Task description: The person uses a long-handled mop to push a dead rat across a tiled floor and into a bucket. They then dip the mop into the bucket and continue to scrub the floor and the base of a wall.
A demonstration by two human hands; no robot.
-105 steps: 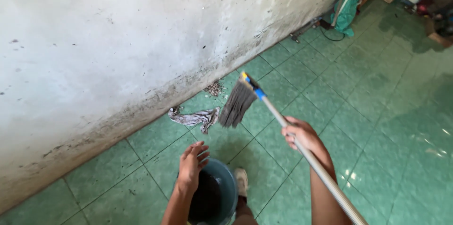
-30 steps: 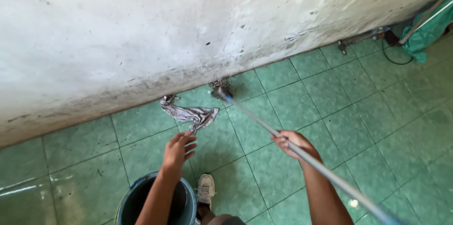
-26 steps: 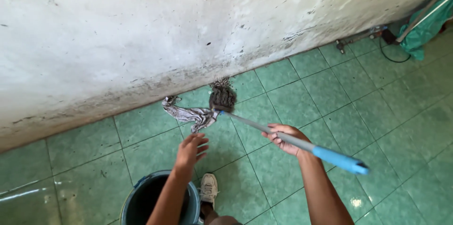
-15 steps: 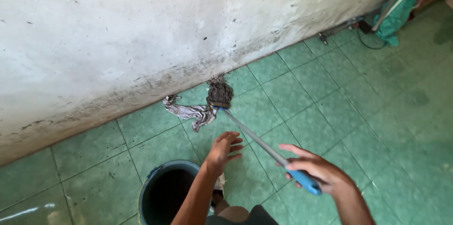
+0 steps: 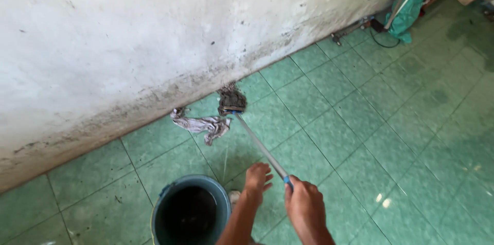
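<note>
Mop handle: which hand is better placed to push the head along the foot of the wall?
Right. The right hand is closed around the end of the mop handle, whose mop head lies on the tiles by the wall. The left hand is open, holding nothing, beside the bucket.

open: green floor (image 5: 391, 137) right | blocked: wall (image 5: 128, 34), bucket (image 5: 190, 214), rag (image 5: 201, 124)

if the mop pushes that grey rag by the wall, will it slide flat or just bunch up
Probably bunch up: the rag already lies crumpled in loose folds on the green tiled floor, so it looks limp. It also seems thin and light, so the mop head beside it would likely drag it easily. If damp, it may cling to the tiles.
</note>
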